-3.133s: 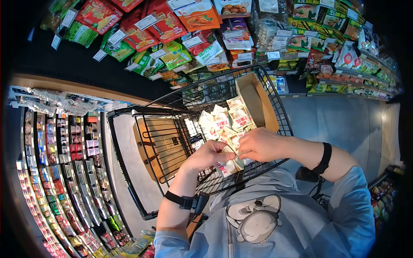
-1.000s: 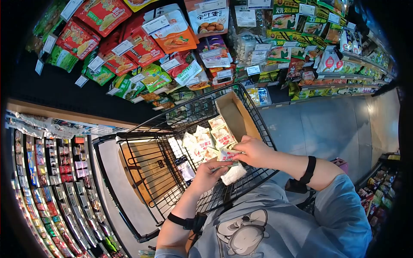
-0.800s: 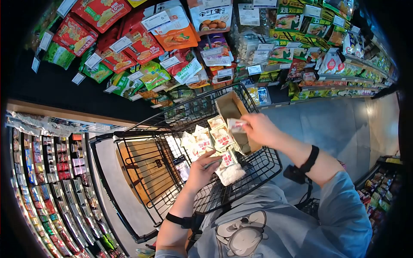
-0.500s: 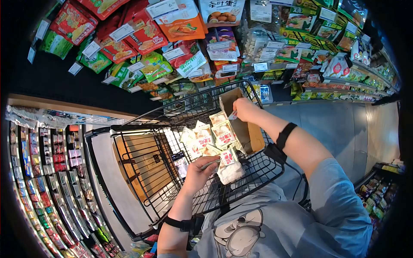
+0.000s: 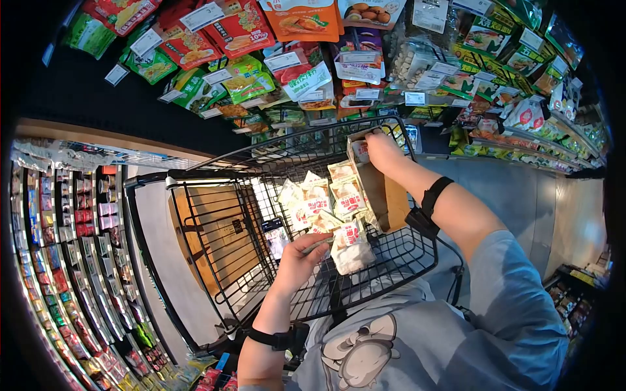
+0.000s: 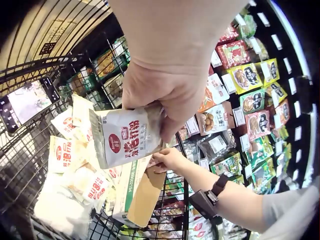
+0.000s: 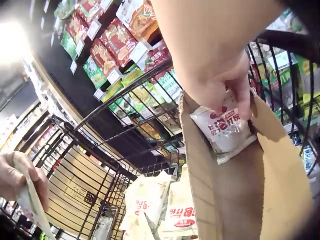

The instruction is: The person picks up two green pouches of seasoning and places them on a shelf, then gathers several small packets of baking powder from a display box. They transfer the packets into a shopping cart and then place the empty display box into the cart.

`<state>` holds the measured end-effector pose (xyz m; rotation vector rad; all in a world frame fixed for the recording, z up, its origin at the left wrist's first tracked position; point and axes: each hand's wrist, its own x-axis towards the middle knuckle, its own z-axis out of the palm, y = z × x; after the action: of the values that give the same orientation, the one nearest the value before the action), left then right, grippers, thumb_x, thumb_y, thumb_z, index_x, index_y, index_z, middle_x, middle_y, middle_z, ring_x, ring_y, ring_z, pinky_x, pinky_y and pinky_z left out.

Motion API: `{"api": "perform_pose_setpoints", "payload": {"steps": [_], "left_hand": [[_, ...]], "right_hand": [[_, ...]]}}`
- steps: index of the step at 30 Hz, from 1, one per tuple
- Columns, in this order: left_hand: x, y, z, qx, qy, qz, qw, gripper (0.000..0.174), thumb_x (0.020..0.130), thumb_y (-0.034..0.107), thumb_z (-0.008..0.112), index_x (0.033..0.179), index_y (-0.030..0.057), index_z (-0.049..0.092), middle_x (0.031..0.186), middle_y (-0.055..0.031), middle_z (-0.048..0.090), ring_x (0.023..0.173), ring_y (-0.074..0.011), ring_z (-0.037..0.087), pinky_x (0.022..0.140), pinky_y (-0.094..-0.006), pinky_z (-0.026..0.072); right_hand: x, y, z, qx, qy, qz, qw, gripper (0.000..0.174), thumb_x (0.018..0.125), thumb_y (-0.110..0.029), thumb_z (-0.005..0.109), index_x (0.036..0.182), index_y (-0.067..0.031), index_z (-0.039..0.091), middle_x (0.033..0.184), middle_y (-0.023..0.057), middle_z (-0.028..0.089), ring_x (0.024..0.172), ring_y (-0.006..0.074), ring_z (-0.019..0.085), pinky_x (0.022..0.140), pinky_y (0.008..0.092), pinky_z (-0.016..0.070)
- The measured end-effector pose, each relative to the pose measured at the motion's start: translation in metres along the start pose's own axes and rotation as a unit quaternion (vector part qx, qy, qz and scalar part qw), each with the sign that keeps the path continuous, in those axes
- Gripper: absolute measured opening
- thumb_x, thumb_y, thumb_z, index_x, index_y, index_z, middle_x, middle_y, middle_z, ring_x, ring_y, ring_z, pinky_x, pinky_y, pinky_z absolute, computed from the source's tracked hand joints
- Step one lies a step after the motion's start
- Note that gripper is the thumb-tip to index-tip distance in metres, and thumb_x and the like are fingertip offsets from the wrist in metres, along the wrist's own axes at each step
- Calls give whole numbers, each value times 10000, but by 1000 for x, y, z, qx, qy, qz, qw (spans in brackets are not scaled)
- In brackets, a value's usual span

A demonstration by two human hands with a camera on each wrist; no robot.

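My left hand [image 5: 301, 262] pinches a small white packet of baking powder [image 6: 122, 137] with red print above the shopping cart. Thumb and fingers grip its top edge in the left wrist view. My right hand [image 5: 386, 155] reaches into the far end of an open cardboard box [image 7: 285, 175]. Its fingertips pinch another baking powder packet [image 7: 222, 129], which lies against the inner end of the box. More such packets [image 5: 347, 199] lie in a loose pile beside the box, and a white bundle [image 5: 354, 259] sits at the near end of the pile.
The black wire cart [image 5: 424, 260] surrounds the box and pile. A phone with a lit screen [image 6: 31, 102] is at the cart's handle side. A brown cardboard panel [image 5: 212, 234] shows behind the wire. Hanging snack pouches [image 5: 244, 29] line the shelf ahead; more shelves [image 5: 85, 260] stand at left.
Both hands were together over the pile. The right hand has since taken a packet away to the far end of the box, while the left has stayed near the pile with its packet.
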<state>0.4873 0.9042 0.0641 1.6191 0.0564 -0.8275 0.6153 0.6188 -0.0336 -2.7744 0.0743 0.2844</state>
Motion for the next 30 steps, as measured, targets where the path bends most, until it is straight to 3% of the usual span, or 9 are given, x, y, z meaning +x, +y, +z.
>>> {"api": "perform_pose_setpoints", "payload": {"steps": [6,8,12,14,19,24,26,28,30], "left_hand": [[18,3,6,-5,-16,35,999,221,899,59,564,1110,16,619,1030,-43,627,913,-93,561,811,-234,456],[28,14,16,-83,-32,-3,996,252,915,80,531,1154,35,598,1020,-48,627,910,-98,569,814,-242,463],[54,30,46,-293,-44,-26,955,228,913,101,525,1137,66,498,1033,-60,573,923,-147,566,807,-289,477],[63,34,54,-303,-46,-50,951,237,888,62,521,1111,75,443,1057,-69,535,948,-180,549,829,-326,465],[71,25,57,-273,-63,-65,958,345,849,47,532,1180,60,436,1153,-79,522,1046,-197,537,878,-355,445],[67,14,68,-177,-134,-91,971,260,918,161,552,1153,48,551,1051,-45,619,949,-146,600,798,-308,512],[66,14,73,-159,-126,-90,975,225,920,137,544,1122,45,578,990,-45,643,901,-132,617,747,-280,519],[69,7,73,-6,-160,-58,985,231,906,142,568,1109,33,585,937,-50,655,843,-113,622,687,-250,503],[67,17,77,96,-173,-27,980,269,869,115,617,1105,7,546,843,-56,657,742,-89,597,658,-250,501]], "right_hand": [[-55,-31,-52,96,11,-98,990,274,766,-94,585,1022,4,581,1027,211,585,891,340,619,770,416,504],[-79,-41,-70,304,-231,-169,909,423,795,-131,626,1178,-1,503,1040,151,579,805,259,616,725,372,501],[-109,-44,-63,358,-288,-153,875,381,740,-222,708,1010,8,568,945,185,624,787,277,616,665,354,472],[-106,-35,-60,344,-309,-79,883,340,798,-113,667,1076,9,514,913,103,630,739,146,598,705,273,474],[-111,-10,-68,455,-304,16,837,273,821,-108,659,1047,-7,542,854,40,634,697,97,584,568,234,490],[-116,1,-79,458,-310,27,833,414,798,-174,691,1148,-33,521,944,56,628,749,115,590,635,261,501],[-117,1,-86,351,-213,-9,912,510,764,-224,717,1200,-72,502,1031,94,602,875,169,581,766,314,488],[-119,3,-86,277,-156,-94,943,570,738,-227,722,1240,-107,481,1090,125,573,989,236,552,859,364,445],[-124,-4,-88,242,-230,-194,922,588,725,-173,709,1257,-76,479,1117,178,573,1061,321,530,917,394,423]]}}
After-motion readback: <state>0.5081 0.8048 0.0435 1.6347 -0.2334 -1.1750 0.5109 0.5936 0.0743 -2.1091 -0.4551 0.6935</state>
